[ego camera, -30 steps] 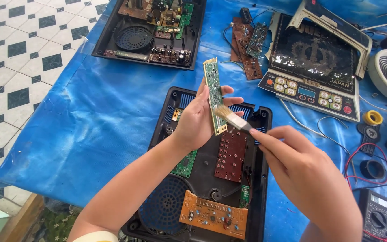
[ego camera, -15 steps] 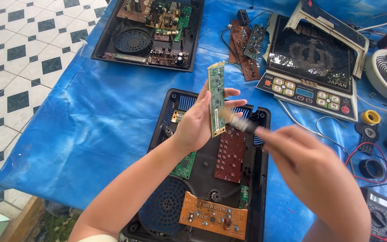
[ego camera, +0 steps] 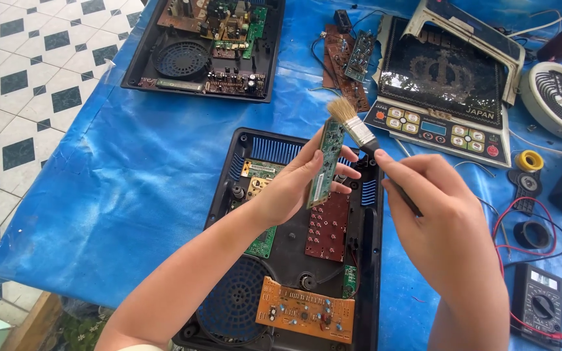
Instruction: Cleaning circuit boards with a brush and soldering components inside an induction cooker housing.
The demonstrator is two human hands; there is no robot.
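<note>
So the open cooker base (ego camera: 294, 247) sits on the tarp (ego camera: 131, 162) right in front of me. My left hand (ego camera: 291, 188) holds the narrow board (ego camera: 323, 162) upright above it, and the brush (ego camera: 359, 133) in my right hand (ego camera: 434, 208) touches the board's top end from the right. A second open base (ego camera: 206, 49) lies behind to the left, the cooker top (ego camera: 443, 91) behind right, and the multimeter (ego camera: 538, 305) near right.

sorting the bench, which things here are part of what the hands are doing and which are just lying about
In use:
left hand
narrow green circuit board
right hand
paintbrush
open black casing

Lying about:
second opened casing
cooktop panel
multimeter
yellow tape roll
</note>
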